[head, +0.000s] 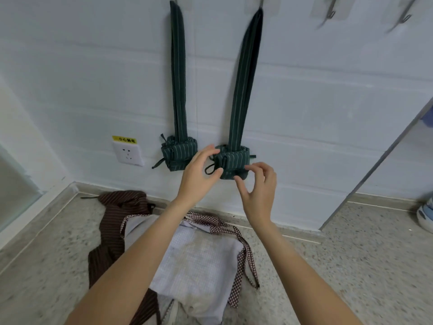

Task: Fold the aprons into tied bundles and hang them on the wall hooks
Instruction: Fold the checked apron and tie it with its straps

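Two dark green striped apron bundles hang by long neck straps from wall hooks. The left bundle (pixel 179 156) hangs untouched. The right bundle (pixel 234 160) hangs from its hook (pixel 261 4). My left hand (pixel 199 171) pinches the bundle's left side, where a tie loop sticks out. My right hand (pixel 256 184) is at the bundle's lower right corner, fingers spread and fingertips just touching the cloth. On the floor below lie a pale checked apron (pixel 201 261) with red-patterned ties and a brown striped apron (pixel 112 226).
Two bare hooks (pixel 331 12) (pixel 407 16) are on the wall to the right. A wall socket (pixel 127 153) sits left of the bundles. A grey door frame (pixel 379 165) slants at right, with a shoe (pixel 425 214) beyond it.
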`<state>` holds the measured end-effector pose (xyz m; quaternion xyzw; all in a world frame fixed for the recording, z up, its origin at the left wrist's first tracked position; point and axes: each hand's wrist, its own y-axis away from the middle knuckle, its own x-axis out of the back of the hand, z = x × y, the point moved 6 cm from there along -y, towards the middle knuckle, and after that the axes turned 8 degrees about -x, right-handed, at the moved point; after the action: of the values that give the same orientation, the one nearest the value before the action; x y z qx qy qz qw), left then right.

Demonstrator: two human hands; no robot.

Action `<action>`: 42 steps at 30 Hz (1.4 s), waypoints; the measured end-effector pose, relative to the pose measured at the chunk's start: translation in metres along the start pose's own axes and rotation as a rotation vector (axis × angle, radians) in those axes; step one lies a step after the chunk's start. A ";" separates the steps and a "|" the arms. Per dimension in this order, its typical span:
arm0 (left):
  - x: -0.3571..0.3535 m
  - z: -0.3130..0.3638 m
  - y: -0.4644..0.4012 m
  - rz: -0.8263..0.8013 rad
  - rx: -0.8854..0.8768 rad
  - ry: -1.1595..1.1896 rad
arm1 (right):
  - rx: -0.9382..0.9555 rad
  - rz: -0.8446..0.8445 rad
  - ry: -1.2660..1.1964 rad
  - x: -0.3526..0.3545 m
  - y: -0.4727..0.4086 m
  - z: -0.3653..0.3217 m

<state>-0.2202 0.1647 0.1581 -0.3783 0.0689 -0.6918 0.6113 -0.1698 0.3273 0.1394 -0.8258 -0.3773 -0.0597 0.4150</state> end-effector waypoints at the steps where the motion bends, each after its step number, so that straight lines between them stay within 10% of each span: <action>1: 0.006 0.000 0.012 0.030 -0.024 -0.018 | 0.085 -0.012 -0.014 0.000 0.012 -0.008; 6: 0.041 -0.040 0.100 0.088 0.031 -0.133 | 0.388 -0.613 0.069 -0.062 0.096 -0.016; 11: 0.072 -0.132 0.182 -0.076 0.433 -0.334 | 0.271 -1.300 0.522 -0.129 0.166 0.031; 18: 0.077 -0.211 0.240 -0.282 0.840 -0.364 | 0.030 -1.424 0.857 -0.185 0.172 0.096; 28: 0.001 -0.184 0.245 -0.537 0.551 -0.574 | -0.099 -1.214 0.751 -0.191 0.185 0.102; 42: 0.068 -0.110 0.284 0.183 0.751 -0.207 | -0.111 -1.013 -0.108 -0.065 0.193 0.033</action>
<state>-0.0594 -0.0053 -0.0478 -0.1886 -0.2173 -0.5696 0.7699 -0.0936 0.2427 -0.0322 -0.5621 -0.7471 -0.2305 0.2697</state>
